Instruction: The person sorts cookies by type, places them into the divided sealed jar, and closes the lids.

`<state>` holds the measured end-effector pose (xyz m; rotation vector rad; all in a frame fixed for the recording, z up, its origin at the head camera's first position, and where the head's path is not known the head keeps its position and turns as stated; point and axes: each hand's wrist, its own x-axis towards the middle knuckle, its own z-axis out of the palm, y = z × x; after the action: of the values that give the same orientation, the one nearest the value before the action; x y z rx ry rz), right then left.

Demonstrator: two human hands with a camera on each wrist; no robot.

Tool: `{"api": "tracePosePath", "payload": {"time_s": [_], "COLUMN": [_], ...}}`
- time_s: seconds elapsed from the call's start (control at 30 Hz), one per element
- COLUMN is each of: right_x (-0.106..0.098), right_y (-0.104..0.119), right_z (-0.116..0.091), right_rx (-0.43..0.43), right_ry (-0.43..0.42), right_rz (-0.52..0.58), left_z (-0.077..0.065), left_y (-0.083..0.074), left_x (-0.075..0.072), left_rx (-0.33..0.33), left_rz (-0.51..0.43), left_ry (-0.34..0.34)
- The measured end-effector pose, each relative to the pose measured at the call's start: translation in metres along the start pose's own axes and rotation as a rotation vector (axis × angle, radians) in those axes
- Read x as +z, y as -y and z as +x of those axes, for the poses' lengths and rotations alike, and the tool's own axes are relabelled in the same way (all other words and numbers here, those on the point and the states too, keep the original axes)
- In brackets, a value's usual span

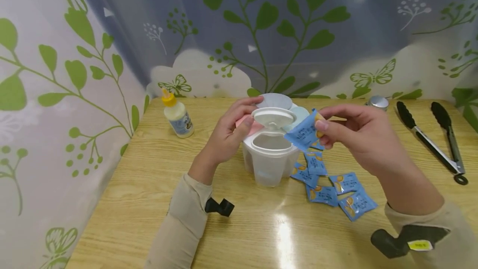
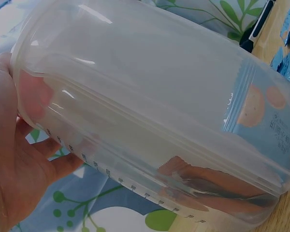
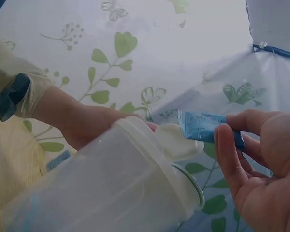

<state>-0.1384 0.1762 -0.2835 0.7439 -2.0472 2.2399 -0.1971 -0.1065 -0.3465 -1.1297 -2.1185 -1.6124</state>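
Note:
A translucent plastic storage container [image 1: 269, 169] with several compartments stands on the table; its white flip lid [image 1: 274, 117] is raised over an open compartment. My left hand [image 1: 228, 134] holds the container's left side near the pink lid [image 1: 249, 126]. Between thumb and fingers, my right hand [image 1: 367, 140] pinches a blue snack packet [image 1: 301, 131] beside the opening. Inside the container, the left wrist view shows a blue packet [image 2: 266, 116] and a brown packet [image 2: 217, 186] in separate compartments. More blue packets [image 1: 345, 182] lie on the table to the right.
A small bottle with a yellow cap [image 1: 179, 115] stands at the back left. Black-tipped tongs [image 1: 433, 144] lie spread at the right, near a silver-lidded jar [image 1: 378, 102]. Patterned fabric [image 1: 276, 40] hangs behind the wooden table [image 1: 149, 202].

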Motion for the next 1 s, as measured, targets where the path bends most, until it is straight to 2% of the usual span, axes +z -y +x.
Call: {"api": "tracePosePath", "payload": {"time_s": [0.17,0.4,0.67,1.0], "right_x": [0.016,0.028,0.033,0.031], "right_y": [0.006,0.004,0.008,0.009], "right_z": [0.007,0.012,0.011,0.006], "right_rx": [-0.005,-0.004,0.004,0.080], "right_ry": [0.035,0.112,0.118,0.109], "right_rz": [-0.036,-0.075,-0.208,-0.304], "left_z": [-0.001,-0.001,-0.001,-0.001], "left_y": [0.001,0.000,0.000,0.001], "left_x": [0.000,0.000,0.001,0.001], "left_rx": [-0.003,-0.013,-0.013,-0.018], "left_rz": [-0.007,-0.004,-0.013,-0.012], "left_ry": [0.003,0.002,0.005,-0.004]}}
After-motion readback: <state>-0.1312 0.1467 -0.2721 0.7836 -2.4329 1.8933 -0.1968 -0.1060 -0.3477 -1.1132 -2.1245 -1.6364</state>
